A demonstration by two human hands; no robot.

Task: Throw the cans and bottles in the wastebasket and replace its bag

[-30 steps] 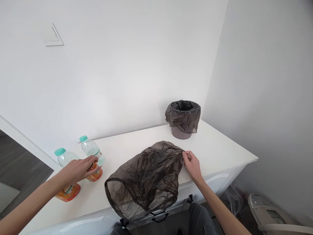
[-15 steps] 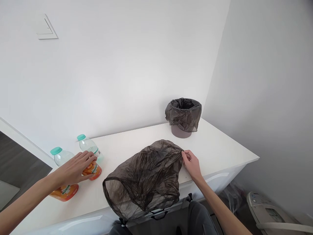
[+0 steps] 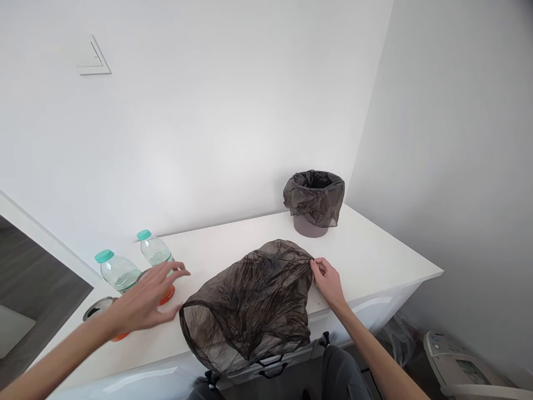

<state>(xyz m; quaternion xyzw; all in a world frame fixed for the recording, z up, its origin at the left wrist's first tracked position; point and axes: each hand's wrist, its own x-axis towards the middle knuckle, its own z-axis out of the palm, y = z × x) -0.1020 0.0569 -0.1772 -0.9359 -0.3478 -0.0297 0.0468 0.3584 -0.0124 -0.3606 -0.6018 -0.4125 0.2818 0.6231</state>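
Note:
A dark, see-through trash bag (image 3: 254, 300) lies across the white counter and hangs over its front edge, its mouth gaping toward the left. My right hand (image 3: 327, 279) pinches the bag's far right corner. My left hand (image 3: 152, 294) is open, thumb and fingers apart, by the left rim of the bag's mouth; its thumb tip is close to the rim, and I cannot tell if it touches. Behind that hand, mostly hidden, stands an orange can (image 3: 167, 295). Another can (image 3: 99, 307) is partly covered by my left wrist.
Two clear bottles with teal caps, a nearer bottle (image 3: 119, 271) and a farther bottle (image 3: 155, 249), stand at the counter's left. A bag-lined bin (image 3: 311, 225) sits at the back right of the counter (image 3: 375, 250). On the floor at right is a grey appliance (image 3: 462, 361).
My left hand has come off the orange can and moved right, toward the bag's mouth, with its fingers spread. My right hand keeps its pinch on the bag's corner.

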